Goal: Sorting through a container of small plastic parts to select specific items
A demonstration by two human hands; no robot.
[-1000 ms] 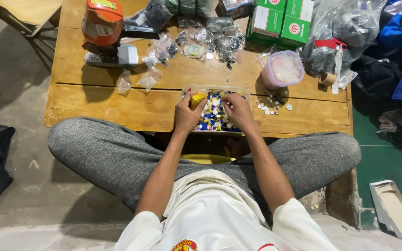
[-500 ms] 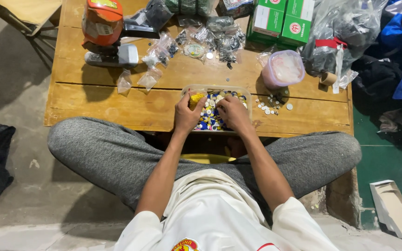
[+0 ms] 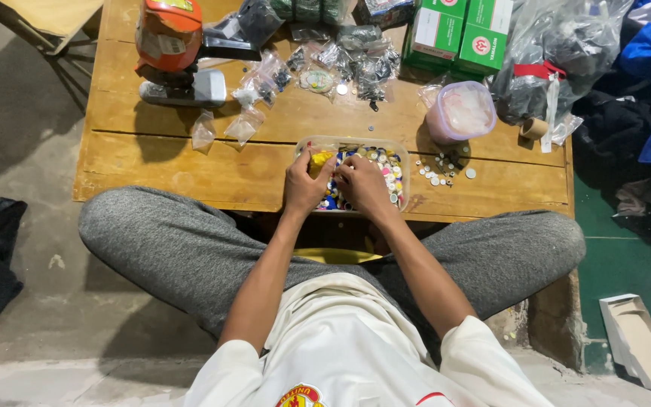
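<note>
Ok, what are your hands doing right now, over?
Left hand and right hand both in clear plastic tray of small colourful round pieces. Grip unclear. Loose pieces lie beside the tray.

Dim overhead light, soft shadows, sharp centre, slightly curved edges

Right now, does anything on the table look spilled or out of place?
Yes: a scatter of small round caps lies loose on the wooden table, right of the clear tray both hands work in.
</note>
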